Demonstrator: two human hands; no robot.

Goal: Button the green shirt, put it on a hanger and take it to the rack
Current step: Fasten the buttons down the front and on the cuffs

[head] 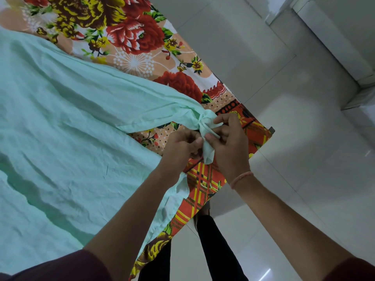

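Observation:
The pale green shirt (60, 122) lies spread over the left half of the view on a bed with a flowered sheet. One sleeve stretches right toward the bed's corner, and its cuff (208, 126) is bunched there. My left hand (180, 147) pinches the cuff from the left side. My right hand (227, 142) grips the same cuff from the right, thumb and fingers pressed on the fabric. A button cannot be made out between the fingers. No hanger or rack is in view.
The flowered bedsheet (134, 37) in red, orange and yellow covers the bed, whose corner (269, 130) sits just right of my hands. A pale tiled floor (294, 98) fills the right side. My dark trouser legs (213, 240) stand by the bed edge.

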